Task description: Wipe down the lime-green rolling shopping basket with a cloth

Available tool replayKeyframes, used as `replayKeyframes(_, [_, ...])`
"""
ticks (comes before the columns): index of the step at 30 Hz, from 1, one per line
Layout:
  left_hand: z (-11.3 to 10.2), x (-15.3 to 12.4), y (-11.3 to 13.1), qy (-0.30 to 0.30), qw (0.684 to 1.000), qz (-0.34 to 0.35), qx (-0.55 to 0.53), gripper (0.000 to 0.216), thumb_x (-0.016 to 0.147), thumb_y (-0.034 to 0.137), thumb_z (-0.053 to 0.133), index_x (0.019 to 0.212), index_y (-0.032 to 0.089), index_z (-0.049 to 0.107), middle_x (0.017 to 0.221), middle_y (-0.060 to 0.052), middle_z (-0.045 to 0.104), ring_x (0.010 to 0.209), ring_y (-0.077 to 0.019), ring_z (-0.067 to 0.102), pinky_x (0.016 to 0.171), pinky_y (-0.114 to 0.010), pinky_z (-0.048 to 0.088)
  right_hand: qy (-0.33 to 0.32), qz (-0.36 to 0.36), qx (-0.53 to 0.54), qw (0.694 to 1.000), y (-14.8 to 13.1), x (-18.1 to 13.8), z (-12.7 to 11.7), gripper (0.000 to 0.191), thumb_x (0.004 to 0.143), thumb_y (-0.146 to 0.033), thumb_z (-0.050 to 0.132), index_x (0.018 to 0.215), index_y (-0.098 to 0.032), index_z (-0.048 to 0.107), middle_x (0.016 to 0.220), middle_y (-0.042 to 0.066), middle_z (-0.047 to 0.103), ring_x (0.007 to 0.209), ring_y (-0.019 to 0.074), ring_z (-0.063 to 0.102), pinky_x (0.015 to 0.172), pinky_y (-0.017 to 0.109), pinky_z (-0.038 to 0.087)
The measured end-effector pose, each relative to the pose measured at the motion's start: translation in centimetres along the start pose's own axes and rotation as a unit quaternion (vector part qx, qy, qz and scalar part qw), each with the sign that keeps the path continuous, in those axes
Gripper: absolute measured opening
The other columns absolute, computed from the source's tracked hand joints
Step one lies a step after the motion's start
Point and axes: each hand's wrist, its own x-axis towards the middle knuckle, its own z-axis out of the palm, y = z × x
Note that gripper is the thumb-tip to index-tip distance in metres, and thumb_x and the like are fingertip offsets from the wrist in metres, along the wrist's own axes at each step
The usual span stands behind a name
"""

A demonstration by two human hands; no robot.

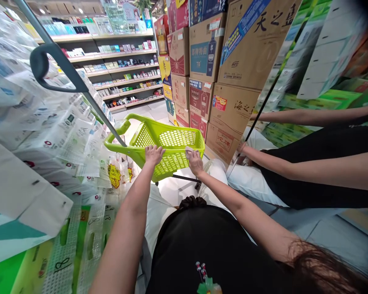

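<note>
A lime-green rolling shopping basket point(171, 136) with perforated sides stands on the floor before me, its long grey handle point(95, 107) slanting up to the left. My left hand point(154, 154) grips the near rim, fingers bent over the edge. Farther right along that rim, my right hand point(195, 163) is closed around a small whitish cloth point(189, 152) pressed to the edge; part of the cloth is hidden by the fingers. The inside of the basket shows mostly its perforated walls.
Plastic-wrapped tissue packs point(76, 139) pile up close on the left. Stacked liquor cartons point(205, 53) rise at the right, beside a mirror panel point(294, 98) reflecting my arms. Shelves of small boxed goods point(125, 65) stand at the back.
</note>
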Motion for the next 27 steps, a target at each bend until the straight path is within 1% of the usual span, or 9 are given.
replayKeyframes(3, [-0.1,-0.2,0.7,0.006,1.000,0.001,-0.026,0.052,0.105,0.053,0.024,0.110,0.029,0.070,0.116,-0.012,0.068,0.115,-0.0326,0.050,0.101,-0.050,0.028,-0.026,-0.021,0.003,0.999,-3.1,1.0,0.3,0.053,0.095,-0.005,0.043,0.146,-0.016,0.052,0.137,0.019,0.057,0.125,0.0279,0.047,0.111,0.045,0.043])
replayKeyframes(5, [-0.1,-0.4,1.0,0.005,0.999,0.009,-0.040,0.052,0.106,0.051,0.023,0.111,0.028,0.070,0.116,-0.012,0.068,0.115,-0.0324,0.050,0.102,-0.050,0.028,-0.035,0.005,0.002,0.999,-3.2,1.2,0.0,0.053,0.095,-0.005,0.043,0.146,-0.015,0.052,0.136,0.020,0.056,0.124,0.0282,0.047,0.109,0.046,0.045])
replayKeyframes(10, [-0.3,-0.3,1.4,0.002,0.999,0.015,-0.049,0.051,0.106,0.051,0.023,0.113,0.029,0.069,0.118,-0.011,0.067,0.116,-0.0320,0.050,0.103,-0.050,0.027,-0.023,0.119,-0.011,0.993,1.8,0.9,-1.9,0.047,0.097,-0.009,0.040,0.141,-0.012,0.056,0.132,0.020,0.054,0.122,0.0289,0.047,0.103,0.042,0.047])
replayKeyframes(13, [-0.3,-0.1,1.7,0.000,0.998,0.007,-0.058,0.052,0.105,0.053,0.023,0.112,0.029,0.069,0.117,-0.011,0.066,0.116,-0.0318,0.049,0.103,-0.050,0.028,-0.009,0.172,-0.010,0.985,2.7,1.1,-2.1,0.048,0.096,-0.010,0.042,0.142,-0.013,0.055,0.130,0.019,0.054,0.120,0.0286,0.047,0.100,0.039,0.046])
replayKeyframes(15, [-0.3,0.0,1.8,0.000,0.998,0.005,-0.067,0.054,0.105,0.054,0.023,0.112,0.029,0.069,0.116,-0.011,0.066,0.115,-0.0316,0.049,0.103,-0.050,0.028,-0.010,0.162,-0.003,0.987,1.6,1.3,-1.7,0.048,0.094,-0.011,0.045,0.141,-0.012,0.054,0.131,0.019,0.055,0.120,0.0289,0.046,0.102,0.039,0.045])
replayKeyframes(19, [-0.1,-0.3,1.7,0.001,0.998,0.011,-0.069,0.054,0.105,0.056,0.023,0.114,0.029,0.069,0.116,-0.011,0.066,0.115,-0.0313,0.049,0.104,-0.050,0.027,-0.029,0.080,0.008,0.996,-1.2,0.8,-0.8,0.048,0.092,-0.010,0.048,0.139,-0.010,0.055,0.136,0.020,0.056,0.123,0.0299,0.046,0.107,0.040,0.042])
replayKeyframes(21, [0.0,-0.4,1.5,0.002,0.997,0.016,-0.075,0.053,0.105,0.055,0.024,0.115,0.029,0.069,0.118,-0.011,0.066,0.117,-0.0318,0.049,0.105,-0.050,0.026,-0.035,0.051,0.004,0.998,-1.1,0.3,-0.8,0.045,0.094,-0.010,0.047,0.137,-0.012,0.058,0.137,0.020,0.058,0.124,0.0297,0.046,0.107,0.041,0.042])
replayKeyframes(23, [-0.1,-0.5,1.4,0.001,0.997,0.013,-0.082,0.053,0.105,0.055,0.025,0.114,0.029,0.070,0.118,-0.012,0.066,0.117,-0.0323,0.049,0.106,-0.051,0.026,-0.039,0.037,-0.008,0.999,-0.1,-0.2,-1.1,0.043,0.095,-0.009,0.046,0.136,-0.014,0.059,0.139,0.019,0.059,0.124,0.0290,0.046,0.106,0.041,0.042])
replayKeyframes(27, [-0.3,-0.6,1.7,-0.004,0.996,0.005,-0.088,0.054,0.105,0.056,0.024,0.113,0.028,0.070,0.118,-0.012,0.066,0.117,-0.0325,0.049,0.106,-0.051,0.026,-0.038,0.072,-0.018,0.997,1.1,-0.5,-1.7,0.048,0.093,-0.007,0.045,0.137,-0.016,0.059,0.145,0.016,0.057,0.127,0.0292,0.045,0.104,0.039,0.043])
